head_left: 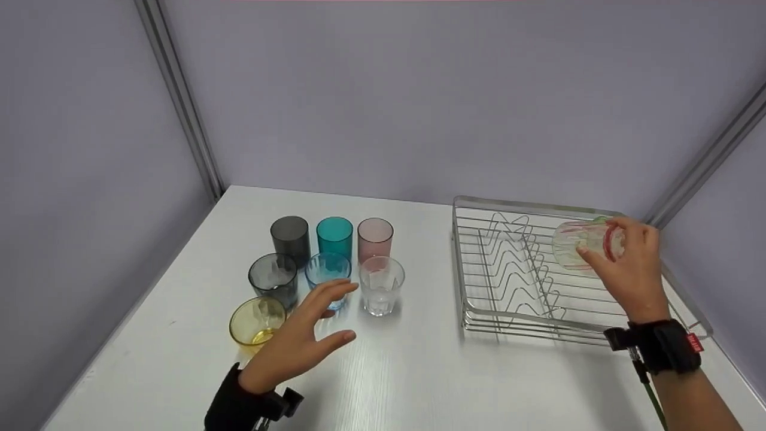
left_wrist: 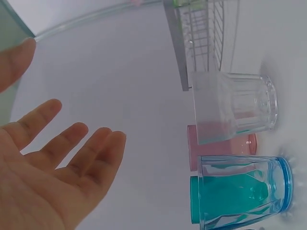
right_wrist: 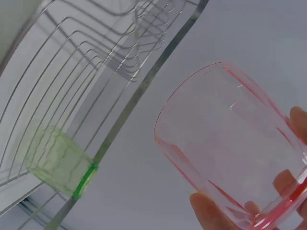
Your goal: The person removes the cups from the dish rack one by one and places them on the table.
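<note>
In the right wrist view, a clear glass with pink-red edges (right_wrist: 225, 139) lies sideways in the fingers of my right hand (head_left: 637, 269), which grips it near its base. That hand is over the right part of the wire dish rack (head_left: 526, 205). Inside the rack rests a green-tinted glass (right_wrist: 57, 163), mostly behind the held glass in the head view. My left hand (head_left: 299, 344) hovers with fingers spread and nothing in them. Nearest to it are a clear glass (head_left: 383, 293), a blue glass (head_left: 328, 269) and a yellow glass (head_left: 257, 317).
Behind the blue and clear glasses stand a dark grey cup (head_left: 291, 236), a teal cup (head_left: 335, 236) and a pink cup (head_left: 376, 236). A grey glass (head_left: 272, 278) is at their left. Partition walls (head_left: 419, 108) enclose the white table (head_left: 407, 377).
</note>
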The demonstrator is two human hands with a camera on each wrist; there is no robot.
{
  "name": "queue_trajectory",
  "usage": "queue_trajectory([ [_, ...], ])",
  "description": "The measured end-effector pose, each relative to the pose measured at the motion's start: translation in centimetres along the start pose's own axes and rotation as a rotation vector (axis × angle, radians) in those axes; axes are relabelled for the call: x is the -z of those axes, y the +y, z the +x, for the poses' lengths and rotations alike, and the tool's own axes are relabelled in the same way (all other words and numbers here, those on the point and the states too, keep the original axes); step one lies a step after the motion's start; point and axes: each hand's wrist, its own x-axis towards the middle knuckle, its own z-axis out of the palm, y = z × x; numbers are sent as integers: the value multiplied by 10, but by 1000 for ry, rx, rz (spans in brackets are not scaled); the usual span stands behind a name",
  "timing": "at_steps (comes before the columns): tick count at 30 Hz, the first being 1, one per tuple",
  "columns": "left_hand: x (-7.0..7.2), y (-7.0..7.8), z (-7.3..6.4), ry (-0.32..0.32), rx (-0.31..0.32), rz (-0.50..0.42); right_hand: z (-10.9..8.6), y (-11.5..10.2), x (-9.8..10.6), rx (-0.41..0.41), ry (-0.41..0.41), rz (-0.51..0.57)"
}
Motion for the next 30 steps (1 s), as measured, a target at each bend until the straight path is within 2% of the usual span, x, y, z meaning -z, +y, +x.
queue_trajectory([
  [8, -3, 7, 8, 4, -28, -20, -29, -39, -11, 135, 62, 130],
  [14, -8, 8, 9, 22, -41, -50, -57, -58, -22, 222, 56, 289],
  [17, -11, 8, 11, 36, -63, -68, -70, -67, -29, 287, 10, 427],
  [22, -15, 12, 16, 28, -120, -101, -86, -84, -42, 349, -144, 827],
  [24, -18, 14, 18, 17, -137, -117, -91, -90, -48, 386, -180, 930],
  [30, -28, 19, 21, -8, -181, -174, -104, -106, -66, 530, -201, 1038],
])
